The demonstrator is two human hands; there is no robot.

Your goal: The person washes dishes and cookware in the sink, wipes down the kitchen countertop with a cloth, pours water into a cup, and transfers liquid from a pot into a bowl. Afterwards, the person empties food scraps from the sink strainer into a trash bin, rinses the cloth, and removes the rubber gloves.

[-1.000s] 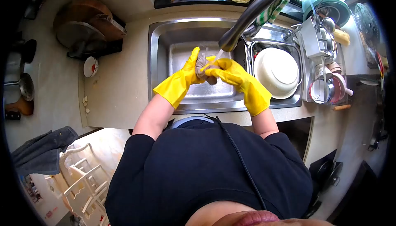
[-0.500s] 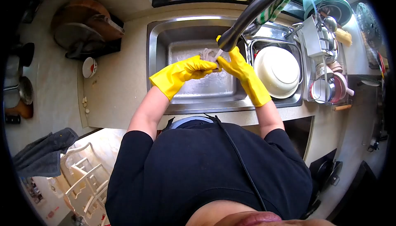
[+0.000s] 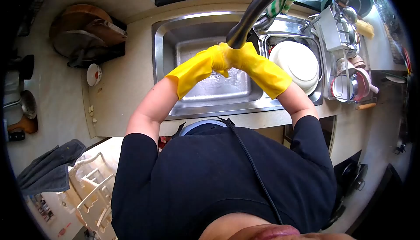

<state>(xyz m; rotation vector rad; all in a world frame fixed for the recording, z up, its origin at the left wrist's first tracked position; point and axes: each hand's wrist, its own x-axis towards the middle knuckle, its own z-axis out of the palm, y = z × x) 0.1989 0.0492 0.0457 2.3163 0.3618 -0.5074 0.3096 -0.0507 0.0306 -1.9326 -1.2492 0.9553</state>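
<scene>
Yellow rubber gloves cover both hands, which meet under the dark faucet (image 3: 247, 23) over the metal sink (image 3: 218, 102). My left hand (image 3: 216, 59) is closed against a greyish-brown wet cloth (image 3: 231, 56) that shows between the gloves. From the other side my right hand (image 3: 248, 56) presses on the same cloth, its fingers partly hidden by the faucet head. Water lies on the sink floor below.
Right of the hands, a white basin (image 3: 296, 65) rests upside down in a wire basket. Beyond it stands a dish rack (image 3: 334, 34) with utensils and cups. Cutting boards (image 3: 81, 25) and a small bowl (image 3: 93, 74) are at the left.
My hands have come together beneath the faucet and closed around the cloth, which hung loosely between them before. The view has shifted slightly.
</scene>
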